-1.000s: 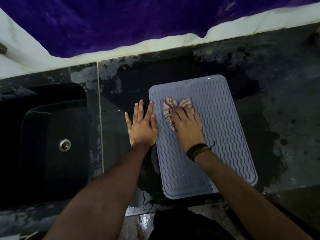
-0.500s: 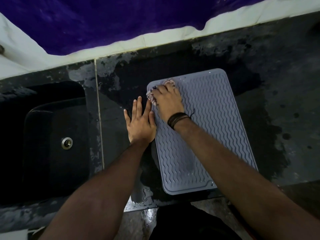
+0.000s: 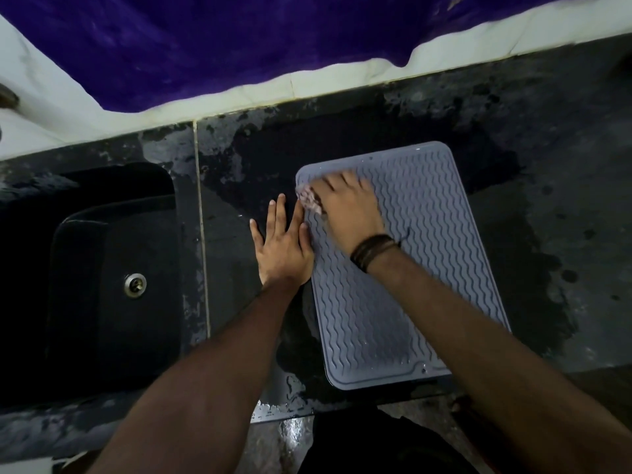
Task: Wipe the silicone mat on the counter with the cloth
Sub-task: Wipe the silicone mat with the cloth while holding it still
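Head view, looking straight down at a dark, wet-looking stone bench (image 3: 564,138). A grey-blue silicone mat (image 3: 427,268) with a raised wavy pattern lies flat on the bench, right of centre, its long side running away from the viewer and slightly tilted; its near edge sits close to the bench's front edge.

The right hand (image 3: 349,208) lies on the mat's far left corner, palm down, pressing a pale, pinkish cloth (image 3: 309,200) against the mat. Only a bunched bit of cloth shows, at the left side of the hand by the mat's left edge; the hand is blurred, and its fingers (image 3: 333,183) spread over the cloth, so I cannot tell how tightly they curl into it. A dark banded bracelet (image 3: 372,249) circles the right wrist.

The left hand (image 3: 282,246) lies flat on the bench just beside the mat's left edge, fingers straight and spread, holding nothing; its thumb side touches or overlaps the mat's edge.

Left of the hands, a dark sink (image 3: 113,278) is set into the bench, with a round metal drain (image 3: 135,284). Along the far side runs a white wall ledge (image 3: 239,94), with purple fabric (image 3: 239,39) above it.
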{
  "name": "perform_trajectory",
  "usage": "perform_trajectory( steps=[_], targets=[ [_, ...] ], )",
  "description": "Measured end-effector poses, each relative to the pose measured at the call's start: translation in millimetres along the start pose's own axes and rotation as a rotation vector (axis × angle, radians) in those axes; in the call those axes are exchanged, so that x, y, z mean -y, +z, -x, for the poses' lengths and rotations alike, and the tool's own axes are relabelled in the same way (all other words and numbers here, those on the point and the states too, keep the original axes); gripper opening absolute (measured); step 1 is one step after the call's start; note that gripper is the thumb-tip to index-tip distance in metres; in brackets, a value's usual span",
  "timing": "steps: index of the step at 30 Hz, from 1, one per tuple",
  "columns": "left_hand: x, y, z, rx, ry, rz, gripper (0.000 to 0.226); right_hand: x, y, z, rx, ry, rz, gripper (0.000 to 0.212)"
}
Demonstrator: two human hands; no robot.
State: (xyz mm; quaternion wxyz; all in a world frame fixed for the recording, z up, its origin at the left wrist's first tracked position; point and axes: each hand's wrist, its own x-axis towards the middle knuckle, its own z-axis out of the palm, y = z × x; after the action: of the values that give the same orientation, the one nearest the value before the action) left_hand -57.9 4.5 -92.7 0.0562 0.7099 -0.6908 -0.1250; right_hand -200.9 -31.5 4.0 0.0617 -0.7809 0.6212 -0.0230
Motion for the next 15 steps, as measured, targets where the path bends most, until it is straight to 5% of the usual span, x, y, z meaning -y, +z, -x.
perform_trajectory(
  steps=[6, 15],
  targets=[
    [-2, 0, 1, -0.012, 0.002, 0.005, 0.053, 17, 21, -57, 0.116, -0.033, 0.143, 0.039],
    [-1, -1, 2, -0.041, 0.025, 0.005, 0.054, 8, 29, 49, 0.101, -0.008, 0.039, 0.049]
  ],
)
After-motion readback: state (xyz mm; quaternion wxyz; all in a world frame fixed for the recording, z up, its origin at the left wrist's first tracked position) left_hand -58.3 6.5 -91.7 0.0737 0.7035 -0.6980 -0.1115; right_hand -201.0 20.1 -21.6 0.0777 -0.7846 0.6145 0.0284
